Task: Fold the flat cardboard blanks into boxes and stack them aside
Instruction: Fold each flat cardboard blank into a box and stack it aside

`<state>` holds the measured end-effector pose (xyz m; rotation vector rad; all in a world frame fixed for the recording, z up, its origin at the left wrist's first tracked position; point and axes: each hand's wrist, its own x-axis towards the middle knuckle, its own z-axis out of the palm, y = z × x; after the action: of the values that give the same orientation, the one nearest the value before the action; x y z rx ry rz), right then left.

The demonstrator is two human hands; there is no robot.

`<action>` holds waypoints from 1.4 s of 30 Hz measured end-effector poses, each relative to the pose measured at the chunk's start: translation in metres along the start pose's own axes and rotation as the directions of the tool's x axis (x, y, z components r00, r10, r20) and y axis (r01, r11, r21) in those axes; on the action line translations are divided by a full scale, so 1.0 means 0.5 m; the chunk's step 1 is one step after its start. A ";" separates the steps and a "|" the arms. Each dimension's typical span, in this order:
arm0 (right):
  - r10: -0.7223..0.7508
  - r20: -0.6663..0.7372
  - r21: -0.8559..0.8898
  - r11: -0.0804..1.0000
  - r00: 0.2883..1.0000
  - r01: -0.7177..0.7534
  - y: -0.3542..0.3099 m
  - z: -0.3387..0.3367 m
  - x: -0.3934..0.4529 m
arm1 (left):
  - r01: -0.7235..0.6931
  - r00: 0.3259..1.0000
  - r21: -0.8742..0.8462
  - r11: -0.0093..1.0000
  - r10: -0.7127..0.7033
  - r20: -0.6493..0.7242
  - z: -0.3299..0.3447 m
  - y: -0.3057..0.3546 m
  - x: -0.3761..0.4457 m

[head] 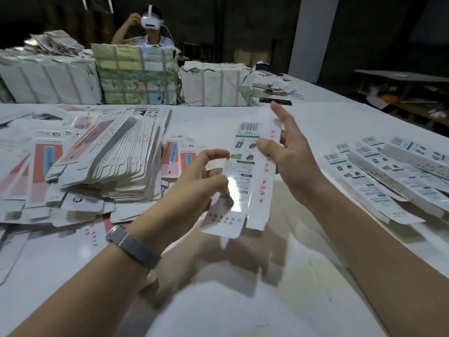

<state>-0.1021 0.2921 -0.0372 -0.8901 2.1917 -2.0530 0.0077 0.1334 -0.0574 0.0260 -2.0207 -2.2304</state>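
Glossy white card, long and narrow, is held up over the table [243,300] between the person's two hands: this box [245,173] looks partly opened into a sleeve, its near end flaps still loose. The left hand [194,188], with a grey band [133,246] on the wrist, pinches its left edge with curled fingers; the right hand [291,156] presses the other side, thumb on the printed face, the other fingers spread and fairly straight. I would say squaring up is the step in hand, and next the end flaps need tucking in. To the right lie about five finished boxes [388,176], side by side. To the left, one thick heap of flat blanks [109,166], too many to count. Farther back stand three wrapped bundles [136,74], and behind them one other person [148,32] wearing a headset.
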 end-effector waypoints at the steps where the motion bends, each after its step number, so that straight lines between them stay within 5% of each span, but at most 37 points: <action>1: 0.008 0.052 0.043 0.999 0.999 -0.010 -0.003 0.001 -0.002 | 0.019 1.000 -0.072 0.997 -0.018 0.013 0.000 0.001 0.000; 5: -0.024 0.256 0.072 0.997 0.966 0.006 0.002 0.017 -0.016 | -0.007 0.999 -0.223 0.975 0.016 0.038 0.009 0.005 -0.008; 9: -0.093 0.311 -0.404 0.888 0.946 0.220 0.011 0.028 -0.020 | 0.020 1.000 -0.281 0.959 -0.023 -0.007 0.012 -0.013 -0.015; 13: -0.185 0.241 -0.567 0.770 0.953 0.293 0.011 0.012 -0.012 | 0.101 0.995 -0.312 0.945 -0.093 0.042 0.012 -0.019 -0.015; 20: -0.125 0.179 -0.363 0.914 0.976 0.184 0.010 0.021 -0.008 | 0.070 0.997 -0.216 0.974 -0.059 0.055 0.017 -0.026 -0.011; 25: -0.141 0.117 -0.473 0.862 0.983 0.180 -0.008 0.003 -0.004 | 0.020 0.987 -0.070 0.997 -0.009 0.159 0.029 -0.029 -0.043; 28: -0.171 0.147 -0.490 0.843 0.974 0.222 -0.017 -0.010 -0.002 | -0.039 0.969 -0.257 0.966 0.099 0.226 0.014 -0.038 -0.043; 31: -0.196 0.200 -0.433 0.861 0.960 0.266 -0.024 -0.024 0.002 | -0.095 0.965 -0.139 0.986 0.126 0.229 0.023 -0.035 -0.038; 33: -0.176 0.223 -0.373 0.893 0.959 0.251 -0.024 -0.026 0.002 | 0.022 0.989 -0.146 0.989 0.000 0.149 0.048 -0.011 -0.040; 36: -0.172 0.208 -0.286 0.931 0.963 0.228 -0.016 -0.020 0.001 | 0.022 0.997 -0.194 0.981 -0.007 0.075 0.051 -0.019 -0.023; 42: -0.213 0.177 -0.136 0.962 0.961 0.239 -0.016 -0.003 -0.004 | 0.046 0.985 -0.327 0.944 0.012 0.173 0.041 -0.022 -0.016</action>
<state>-0.0978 0.2944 -0.0304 -1.3309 2.2808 -1.8321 0.0124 0.1555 -0.0670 -0.1906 -1.6935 -2.6345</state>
